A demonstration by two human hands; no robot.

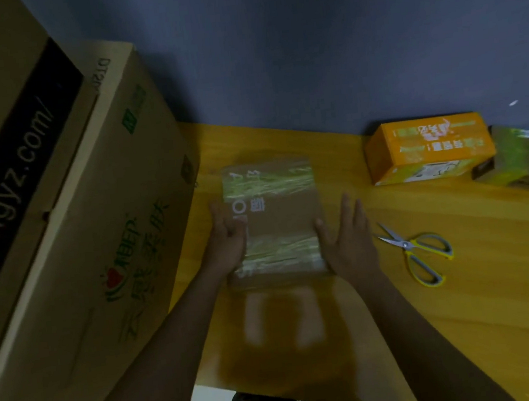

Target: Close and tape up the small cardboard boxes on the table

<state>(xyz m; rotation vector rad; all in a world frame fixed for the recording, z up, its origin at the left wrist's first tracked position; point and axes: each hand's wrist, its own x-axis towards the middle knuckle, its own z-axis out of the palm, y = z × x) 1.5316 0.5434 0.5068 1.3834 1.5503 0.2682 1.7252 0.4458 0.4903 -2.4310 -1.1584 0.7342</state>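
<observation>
The big box (70, 194) on the left says "kongyz.com/". The brown box (275, 218) in the middle of the table (462, 293) is blurry (its white letters are hard to read) and has shiny tape strips across the top. The left hand (226, 240) and right hand (347, 237), fingers straight, press its two sides. Scissors (417, 249) lie to the right.

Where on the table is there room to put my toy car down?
Bare wood lies on the table in front of the scissors, toward the near right corner, and between the brown box and the orange box. It is crowded on the left, against the big carton.
</observation>
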